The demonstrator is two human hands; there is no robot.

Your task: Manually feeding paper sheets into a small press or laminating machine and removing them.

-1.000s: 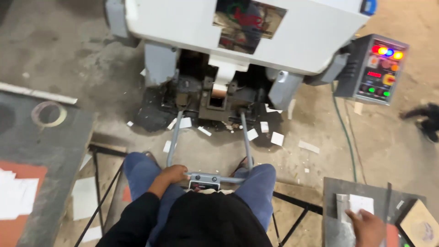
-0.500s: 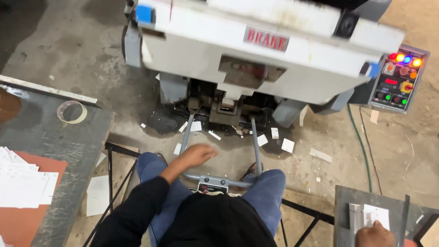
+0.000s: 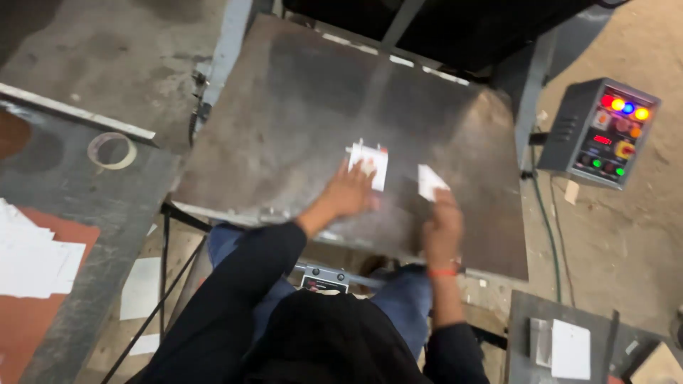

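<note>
We count two small white cards on the dull grey metal plate [image 3: 284, 121]: one card [image 3: 370, 162], rectangular with a red corner mark, lies flat under our left hand [image 3: 348, 193], whose spread fingers press its near edge, and a second card [image 3: 429, 181], plain and tilted, sits pinched in the closed fingers of our right hand [image 3: 442, 226]. To the right stands one grey control box [image 3: 596, 133] with coloured round lights; at left, one tape ring [image 3: 112, 150] and a loose stack of white sheets [image 3: 32, 256] lie on a worn side table [image 3: 85, 206].
</note>
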